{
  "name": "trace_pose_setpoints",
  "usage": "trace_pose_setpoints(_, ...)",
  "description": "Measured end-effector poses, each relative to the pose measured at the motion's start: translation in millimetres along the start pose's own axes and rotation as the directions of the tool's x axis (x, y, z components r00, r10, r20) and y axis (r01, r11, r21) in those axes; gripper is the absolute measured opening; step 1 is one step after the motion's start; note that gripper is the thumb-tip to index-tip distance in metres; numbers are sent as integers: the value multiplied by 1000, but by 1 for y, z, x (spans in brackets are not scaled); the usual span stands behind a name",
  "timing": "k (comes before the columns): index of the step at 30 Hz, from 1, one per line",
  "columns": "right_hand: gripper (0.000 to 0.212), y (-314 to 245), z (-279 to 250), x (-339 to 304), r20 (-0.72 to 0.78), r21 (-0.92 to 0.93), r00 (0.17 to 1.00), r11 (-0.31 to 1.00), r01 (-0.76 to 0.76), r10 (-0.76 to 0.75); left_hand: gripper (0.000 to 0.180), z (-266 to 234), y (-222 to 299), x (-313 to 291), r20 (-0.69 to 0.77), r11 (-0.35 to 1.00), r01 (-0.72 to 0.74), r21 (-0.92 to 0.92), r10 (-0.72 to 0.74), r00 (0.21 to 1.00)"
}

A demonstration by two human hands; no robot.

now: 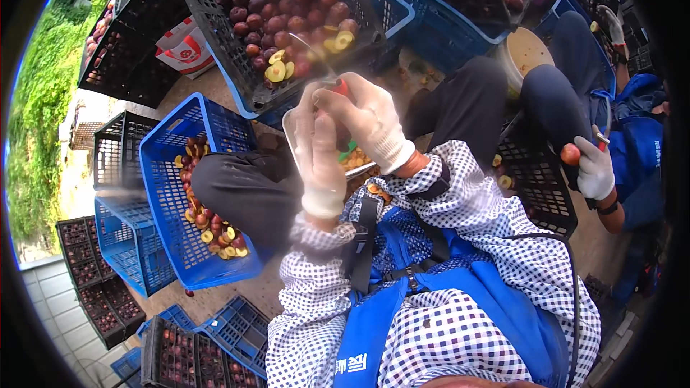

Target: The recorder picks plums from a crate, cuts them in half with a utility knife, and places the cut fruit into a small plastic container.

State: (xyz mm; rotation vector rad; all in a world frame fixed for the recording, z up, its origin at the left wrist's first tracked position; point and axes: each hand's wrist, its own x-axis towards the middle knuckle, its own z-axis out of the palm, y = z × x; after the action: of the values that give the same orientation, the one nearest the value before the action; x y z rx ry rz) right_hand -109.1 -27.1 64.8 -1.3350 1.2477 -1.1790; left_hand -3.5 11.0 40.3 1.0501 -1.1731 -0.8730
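My right hand (370,118), in a white knit glove, is closed around the red handle of a curved-bladed knife (341,86). Its thin blade reaches up and left over the plums and is blurred. Pressed close beside it is my left hand (320,161), also gloved, its fingers drawn together; whatever they hold is hidden. Beyond both hands, a black crate (203,10) of dark red plums (269,3) stands on a blue crate. Cut yellow plum halves (276,71) lie at its near edge. Below my hands, a pale tub (290,129) holds orange-yellow scraps.
A blue basket (154,194) with cut plums stands at my left, against my leg. Stacked plum crates (93,273) stand farther left. At right, a co-worker's gloved hand (595,172) holds a plum and a red-handled knife, near a white bucket (528,50) and a black crate (550,186).
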Motion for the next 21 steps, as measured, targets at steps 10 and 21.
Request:
trace_pose_setpoints(10, 28, 28, 14, -7, -131, -1, 984, 992, 125, -124, 51, 19, -23, -10, -53, 822, 352, -447, -417, 907)
trace_pose_setpoints(21, 32, 69, -30, 15, -72, 588, 863, 720, -368, 500, 63, -5, -32, -16, 261, 358, 714, -602, -757, 599)
